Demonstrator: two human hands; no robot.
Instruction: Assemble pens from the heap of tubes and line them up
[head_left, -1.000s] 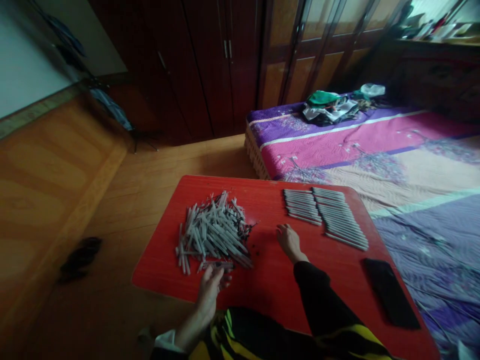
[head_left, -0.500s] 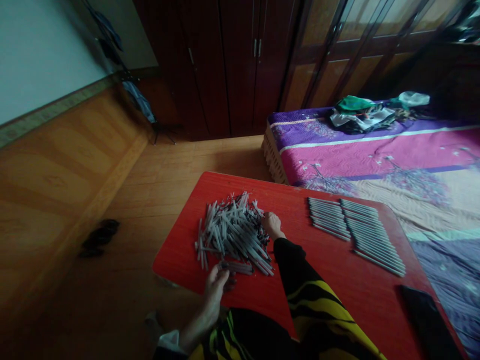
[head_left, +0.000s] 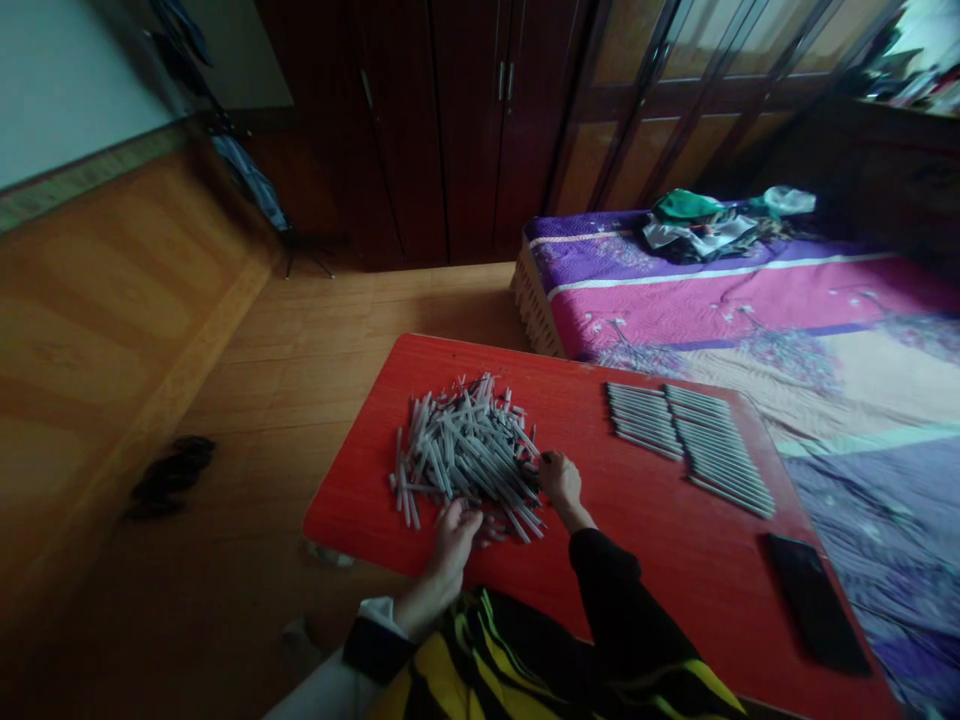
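A loose heap of slim grey-white pen barrels (head_left: 469, 440), with dark small parts among them, lies on the red table (head_left: 645, 550). At the heap's near edge, my left hand (head_left: 454, 540) is closed around a few clear barrels, blurred and partly hidden by the fingers. My right hand (head_left: 562, 485) is beside the heap's right edge, its fingers pinched on a small black piece, perhaps a pen cap. Farther right, pens with black ends lie side by side in two neat groups, a shorter row (head_left: 643, 420) and a longer row (head_left: 721, 450).
A black flat case (head_left: 816, 603) lies near the table's right edge. Beyond stands a bed (head_left: 720, 290) with a patterned cover and a bundle of cloth (head_left: 701, 225). Dark wardrobes (head_left: 472, 130) line the back; dark shoes (head_left: 172, 475) sit on the floor at left.
My left hand has moved up and right to the heap's near edge with its barrels. My right hand has drawn back slightly from the heap, a black piece now showing. The view has shifted.
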